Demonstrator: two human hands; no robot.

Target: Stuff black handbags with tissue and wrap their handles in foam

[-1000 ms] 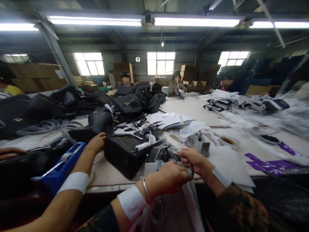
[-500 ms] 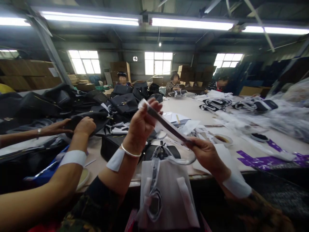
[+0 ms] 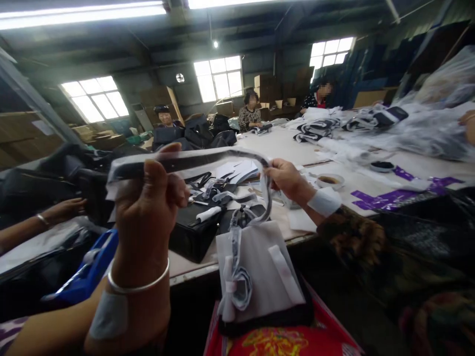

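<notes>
A dark bag strap (image 3: pixel 208 159) in a whitish see-through wrap stretches between my two hands. My left hand (image 3: pixel 144 207), raised close to the camera, is closed on one end with the thumb pressed on top. My right hand (image 3: pixel 286 177) pinches the strap where it bends down. From there it runs to the top of a dark bag (image 3: pixel 272 321) on my lap. A white sheet (image 3: pixel 260 262) covers the bag's front, with a wrapped, coiled strap piece (image 3: pixel 241 289) lying on it.
A co-worker's hand (image 3: pixel 65 212) is at the left beside black bags (image 3: pixel 33 183). A blue tape dispenser (image 3: pixel 87 272), a black bag (image 3: pixel 195 232), a tape roll (image 3: pixel 330 181) and purple tape strips (image 3: pixel 386 195) lie along the table (image 3: pixel 260 143). Several people sit across.
My left hand has moved left and closer to the camera, drawing the strap out longer. My right hand has risen slightly. The view has tilted and turned, and the co-worker's hand has shifted left.
</notes>
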